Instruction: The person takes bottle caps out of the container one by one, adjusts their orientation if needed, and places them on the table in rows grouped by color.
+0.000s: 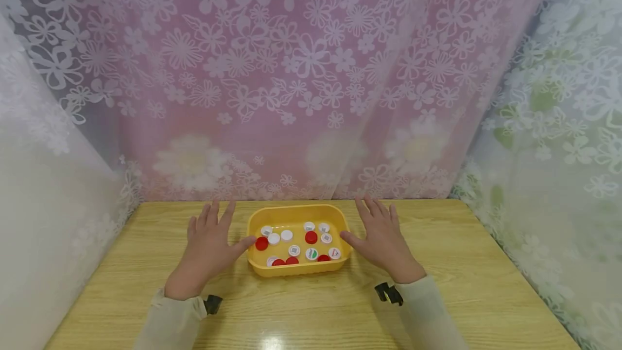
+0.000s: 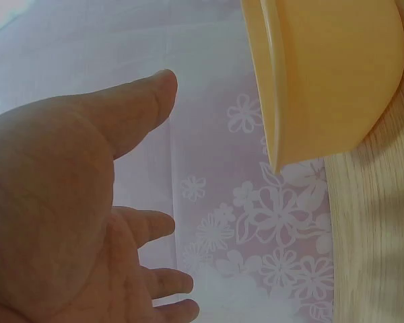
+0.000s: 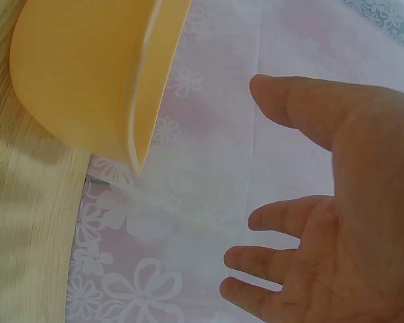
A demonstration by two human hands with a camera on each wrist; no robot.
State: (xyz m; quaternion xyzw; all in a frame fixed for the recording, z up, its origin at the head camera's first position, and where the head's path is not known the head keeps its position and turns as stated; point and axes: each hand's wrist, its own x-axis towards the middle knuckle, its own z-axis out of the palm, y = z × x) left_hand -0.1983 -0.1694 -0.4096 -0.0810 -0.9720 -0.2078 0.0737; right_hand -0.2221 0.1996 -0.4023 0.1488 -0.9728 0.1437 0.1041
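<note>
Backdrop: pink and white floral curtains (image 1: 291, 80). Surface: one wood-grain table (image 1: 301, 312). On it, between the hands: one yellow basin (image 1: 301, 270), containing scattered round red caps (image 1: 311, 237) and white caps (image 1: 286, 235), some printed. Left hand (image 1: 210, 244): beside the basin's left end, fingers spread wide, thumb near the rim. Right hand (image 1: 383, 241): beside the right end, likewise spread wide.

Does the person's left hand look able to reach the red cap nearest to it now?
Probably yes: the left hand is empty beside the open-topped yellow basin, and nothing lies on the red cap; only the basin's rim stands between.
</note>
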